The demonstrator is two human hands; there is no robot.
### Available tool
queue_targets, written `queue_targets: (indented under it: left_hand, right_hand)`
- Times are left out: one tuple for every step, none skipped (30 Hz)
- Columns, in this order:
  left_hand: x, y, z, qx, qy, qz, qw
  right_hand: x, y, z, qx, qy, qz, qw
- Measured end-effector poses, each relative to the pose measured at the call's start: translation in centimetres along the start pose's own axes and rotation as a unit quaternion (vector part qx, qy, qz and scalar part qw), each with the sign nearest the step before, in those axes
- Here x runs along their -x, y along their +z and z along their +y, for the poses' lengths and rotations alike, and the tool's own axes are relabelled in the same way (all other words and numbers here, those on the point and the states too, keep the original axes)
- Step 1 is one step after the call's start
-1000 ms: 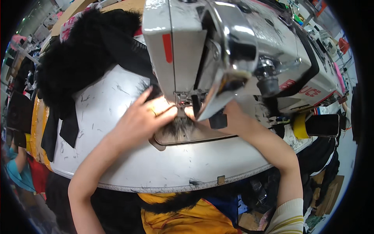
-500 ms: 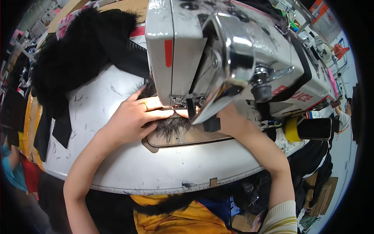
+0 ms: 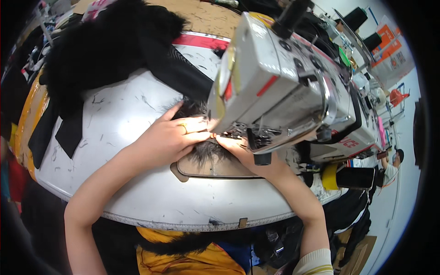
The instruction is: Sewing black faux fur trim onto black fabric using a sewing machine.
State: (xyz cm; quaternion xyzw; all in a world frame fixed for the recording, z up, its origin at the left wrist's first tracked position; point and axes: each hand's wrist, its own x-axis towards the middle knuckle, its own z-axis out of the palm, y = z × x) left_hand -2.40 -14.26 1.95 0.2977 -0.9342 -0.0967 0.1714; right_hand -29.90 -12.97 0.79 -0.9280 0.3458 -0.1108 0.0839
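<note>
A piece of black fur fabric [image 3: 204, 152] lies under the head of a white sewing machine [image 3: 252, 68]. My left hand [image 3: 169, 137], with a ring on one finger, rests flat on it, fingers stretched toward the needle area. From the other side my right hand [image 3: 256, 160] reaches in, its visible finger stretched out on the fabric and nearly meeting the left fingertips. The machine head covers its other fingers. Beyond my left hand, a large black furry garment [image 3: 101, 59] is heaped, with a smooth black band [image 3: 183, 73] running toward the machine.
The white machine table [image 3: 137, 192] has a measuring tape [image 3: 183, 225] along its near edge and loose fibres scattered on it. To the right lie a phone-like black slab [image 3: 355, 178] and a yellow object [image 3: 329, 177]. Yellow-orange cloth [image 3: 192, 259] is below the near edge.
The view has shifted and tilted, so the machine head appears farther right and shows more of its left side. Both hands stay on the fur fabric by the needle area.
</note>
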Motion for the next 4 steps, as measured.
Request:
queue_targets:
  left_hand:
    - [-0.1,-0.2,0.0,0.008,0.008,-0.012,1.0]
    - [-0.1,-0.4,-0.1,0.015,0.012,-0.026,0.999]
    - [0.1,-0.7,-0.1,0.021,0.009,-0.041,0.999]
    - [1.6,-1.6,-0.1,0.011,-0.015,-0.04,0.999]
  right_hand:
    - [0.0,0.0,0.0,-0.056,0.039,-0.002,0.998]
    - [-0.7,0.4,0.1,-0.138,0.026,0.013,0.99]
    - [-1.3,0.5,0.3,-0.238,0.034,-0.006,0.971]
    - [-1.9,0.6,0.3,-0.314,0.049,-0.004,0.948]
